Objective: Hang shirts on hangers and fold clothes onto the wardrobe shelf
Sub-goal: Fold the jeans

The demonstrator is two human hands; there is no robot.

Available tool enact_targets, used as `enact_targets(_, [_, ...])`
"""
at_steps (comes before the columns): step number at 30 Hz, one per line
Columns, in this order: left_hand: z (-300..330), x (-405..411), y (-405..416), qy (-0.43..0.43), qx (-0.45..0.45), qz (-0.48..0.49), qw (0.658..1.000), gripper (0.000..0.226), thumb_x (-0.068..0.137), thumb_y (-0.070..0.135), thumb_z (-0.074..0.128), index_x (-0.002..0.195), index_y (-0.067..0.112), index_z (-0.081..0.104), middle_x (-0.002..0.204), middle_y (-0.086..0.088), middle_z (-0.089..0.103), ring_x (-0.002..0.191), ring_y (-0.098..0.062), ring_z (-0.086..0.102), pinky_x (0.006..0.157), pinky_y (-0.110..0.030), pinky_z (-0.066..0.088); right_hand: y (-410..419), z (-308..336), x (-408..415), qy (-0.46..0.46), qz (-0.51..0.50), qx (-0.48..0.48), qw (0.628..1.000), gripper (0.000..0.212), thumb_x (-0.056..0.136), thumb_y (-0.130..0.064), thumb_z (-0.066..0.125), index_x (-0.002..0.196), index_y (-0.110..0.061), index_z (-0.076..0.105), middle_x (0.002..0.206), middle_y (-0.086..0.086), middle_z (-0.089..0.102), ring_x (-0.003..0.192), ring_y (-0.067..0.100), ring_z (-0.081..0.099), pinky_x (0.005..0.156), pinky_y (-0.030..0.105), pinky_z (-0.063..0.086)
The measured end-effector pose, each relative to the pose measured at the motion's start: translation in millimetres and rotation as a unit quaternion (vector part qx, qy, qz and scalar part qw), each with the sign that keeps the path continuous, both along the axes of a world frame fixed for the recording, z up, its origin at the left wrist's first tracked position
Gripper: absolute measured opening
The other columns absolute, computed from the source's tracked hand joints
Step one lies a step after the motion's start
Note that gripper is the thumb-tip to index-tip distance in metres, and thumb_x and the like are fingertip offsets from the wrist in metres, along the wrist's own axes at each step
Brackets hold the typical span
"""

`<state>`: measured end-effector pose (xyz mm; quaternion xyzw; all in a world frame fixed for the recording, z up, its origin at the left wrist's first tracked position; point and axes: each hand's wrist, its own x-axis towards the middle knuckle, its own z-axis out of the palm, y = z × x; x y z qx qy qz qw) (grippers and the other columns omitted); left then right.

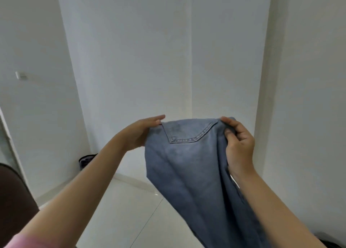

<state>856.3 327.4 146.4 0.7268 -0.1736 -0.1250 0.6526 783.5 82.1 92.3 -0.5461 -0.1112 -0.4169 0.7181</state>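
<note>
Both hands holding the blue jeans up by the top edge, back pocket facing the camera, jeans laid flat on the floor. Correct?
Not quite. The jeans are not flat on the floor; they hang in the air above the tiled floor. The head view shows the left hand and right hand holding the top edge, back pocket facing the camera.

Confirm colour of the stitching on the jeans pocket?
Pale, whitish stitching on the pocket of the faded blue jeans; head view, the only one.

Jeans (189,165): matt blue denim, stitched pocket. Floor (119,210): glossy pale tile.
</note>
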Motion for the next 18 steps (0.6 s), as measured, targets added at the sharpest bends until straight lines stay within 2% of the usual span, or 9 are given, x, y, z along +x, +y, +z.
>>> enact_targets(2, [-20, -5, 1, 0.049, 0.015, -0.062, 0.997, 0.054, 0.080, 0.039, 0.059, 0.133, 0.032, 0.051, 0.131, -0.007, 0.059, 0.119, -0.031, 0.057, 0.097, -0.047, 0.048, -2, 5, 4, 0.003, -0.026, 0.010, 1.000, 0.039, 0.092, 0.007, 0.045, 0.090, -0.025, 0.068, 0.094, -0.014, 0.068, 0.091, -0.004, 0.063, 0.084, 0.012, 0.048])
enact_targets(4, [-38, -11, 3, 0.084, -0.002, -0.126, 0.989, 0.056, 0.081, 0.045, 0.059, 0.135, 0.034, 0.048, 0.132, -0.015, 0.057, 0.120, -0.040, 0.054, 0.093, -0.048, 0.050, -4, 7, 7, 0.010, -0.056, 0.002, 0.998, 0.039, 0.093, 0.006, 0.043, 0.093, -0.026, 0.067, 0.097, -0.014, 0.066, 0.091, -0.006, 0.062, 0.084, 0.011, 0.046])
enact_targets(7, [-62, -20, 5, 0.112, -0.093, -0.192, 0.970, 0.066, 0.080, 0.050, 0.064, 0.140, 0.033, 0.043, 0.135, -0.025, 0.051, 0.117, -0.043, 0.052, 0.093, -0.049, 0.047, -3, 5, 7, 0.024, -0.097, -0.022, 0.995, 0.031, 0.095, 0.001, 0.042, 0.106, -0.018, 0.065, 0.105, -0.012, 0.065, 0.095, -0.009, 0.059, 0.085, 0.009, 0.044])
enact_targets(10, [-84, -32, -4, 0.099, -0.164, -0.210, 0.959, 0.072, 0.073, 0.051, 0.072, 0.138, 0.035, 0.045, 0.141, -0.022, 0.045, 0.124, -0.040, 0.044, 0.097, -0.052, 0.041, -1, 1, 3, 0.030, -0.126, -0.040, 0.991, 0.030, 0.097, -0.003, 0.042, 0.117, -0.014, 0.062, 0.114, -0.003, 0.063, 0.097, -0.006, 0.058, 0.090, 0.012, 0.045])
enact_targets(12, [-95, -38, -13, 0.075, -0.208, -0.173, 0.960, 0.073, 0.066, 0.040, 0.079, 0.133, 0.037, 0.051, 0.138, -0.014, 0.049, 0.122, -0.035, 0.048, 0.094, -0.050, 0.043, -2, -1, 2, 0.042, -0.129, -0.041, 0.990, 0.031, 0.096, -0.007, 0.045, 0.121, -0.016, 0.060, 0.120, 0.002, 0.062, 0.102, 0.004, 0.057, 0.098, 0.022, 0.046])
enact_targets(14, [-97, -45, -19, 0.056, -0.219, -0.127, 0.966, 0.069, 0.064, 0.024, 0.080, 0.128, 0.037, 0.057, 0.132, -0.002, 0.058, 0.116, -0.029, 0.055, 0.093, -0.050, 0.046, -4, -2, 1, 0.057, -0.114, -0.041, 0.991, 0.031, 0.093, -0.010, 0.052, 0.123, -0.018, 0.059, 0.123, -0.004, 0.060, 0.114, 0.006, 0.054, 0.106, 0.031, 0.042])
enact_targets(16, [-97, -49, -20, 0.046, -0.194, -0.099, 0.975, 0.062, 0.072, 0.005, 0.071, 0.125, 0.035, 0.059, 0.127, 0.003, 0.062, 0.110, -0.025, 0.060, 0.091, -0.048, 0.049, -6, -5, 0, 0.068, -0.081, -0.058, 0.993, 0.036, 0.090, -0.011, 0.060, 0.125, -0.019, 0.057, 0.127, -0.011, 0.057, 0.122, 0.004, 0.050, 0.108, 0.032, 0.040])
enact_targets(18, [-94, -50, -20, 0.025, -0.162, -0.061, 0.985, 0.061, 0.076, -0.010, 0.064, 0.123, 0.029, 0.062, 0.122, 0.001, 0.065, 0.105, -0.021, 0.064, 0.083, -0.039, 0.055, -9, -11, -2, 0.080, -0.063, -0.109, 0.989, 0.042, 0.087, -0.005, 0.064, 0.125, -0.020, 0.056, 0.128, -0.010, 0.056, 0.122, 0.003, 0.049, 0.108, 0.031, 0.040])
